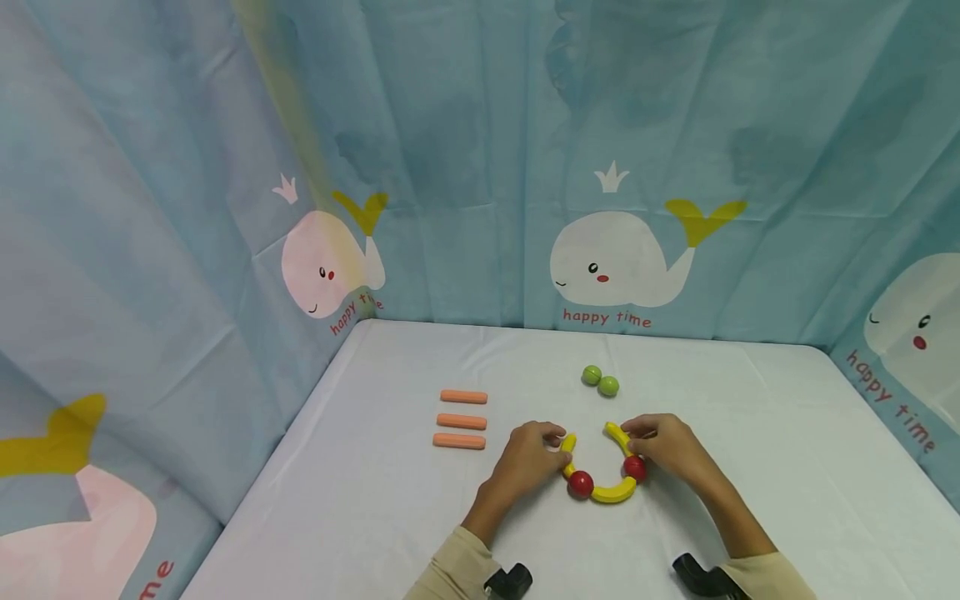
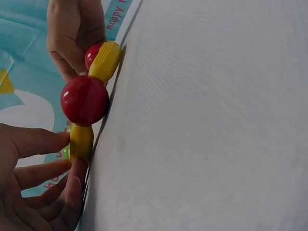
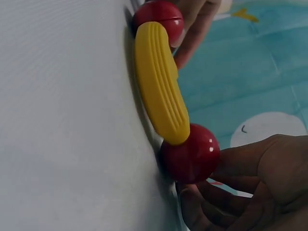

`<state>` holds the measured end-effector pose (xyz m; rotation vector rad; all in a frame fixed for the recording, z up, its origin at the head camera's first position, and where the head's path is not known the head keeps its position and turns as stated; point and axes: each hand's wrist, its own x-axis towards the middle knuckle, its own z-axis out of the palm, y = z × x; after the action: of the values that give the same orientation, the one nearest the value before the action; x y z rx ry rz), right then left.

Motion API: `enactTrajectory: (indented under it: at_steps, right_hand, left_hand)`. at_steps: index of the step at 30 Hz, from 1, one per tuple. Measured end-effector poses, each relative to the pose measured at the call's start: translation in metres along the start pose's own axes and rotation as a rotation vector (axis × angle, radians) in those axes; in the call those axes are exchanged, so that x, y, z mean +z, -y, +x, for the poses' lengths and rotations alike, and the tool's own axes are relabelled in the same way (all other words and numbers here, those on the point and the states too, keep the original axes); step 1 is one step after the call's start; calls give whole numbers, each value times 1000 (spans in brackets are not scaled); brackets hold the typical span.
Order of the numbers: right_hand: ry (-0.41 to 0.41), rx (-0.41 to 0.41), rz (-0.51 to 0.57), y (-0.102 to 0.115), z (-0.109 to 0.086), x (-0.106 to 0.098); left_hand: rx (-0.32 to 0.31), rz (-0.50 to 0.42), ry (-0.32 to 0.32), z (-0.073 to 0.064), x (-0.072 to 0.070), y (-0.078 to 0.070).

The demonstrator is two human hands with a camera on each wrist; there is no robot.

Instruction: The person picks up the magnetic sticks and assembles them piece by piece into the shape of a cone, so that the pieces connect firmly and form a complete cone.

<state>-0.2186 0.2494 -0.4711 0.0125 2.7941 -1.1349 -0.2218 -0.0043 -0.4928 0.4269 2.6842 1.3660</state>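
Note:
Several toy pieces form a U on the white table: a left curved yellow rod, a red ball, a bottom curved yellow rod, another red ball and a right curved yellow rod. My left hand pinches the left rod between thumb and fingers. On the other side, my right hand holds the right rod close to its red ball. In the right wrist view the near red ball hides that rod, while the bottom rod shows its grooves.
Three straight orange rods lie in a stack of rows to the left. Two green balls sit together beyond the U. Blue curtains with whale prints rise behind the white table and at both sides.

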Motion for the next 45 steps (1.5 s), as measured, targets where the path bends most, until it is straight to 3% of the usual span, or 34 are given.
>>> enactTrajectory:
  at_steps: [5,37,45]
  right_hand:
    - [15,1,4,3,3,0]
    - [10,9,3,8,4,6]
    - [13,-2,24,6,5,5]
  left_hand:
    - [4,-10,29,-1,2,-2]
    - [38,11,37,-3,2,-7]
    - [11,34,25,10,-9,-10]
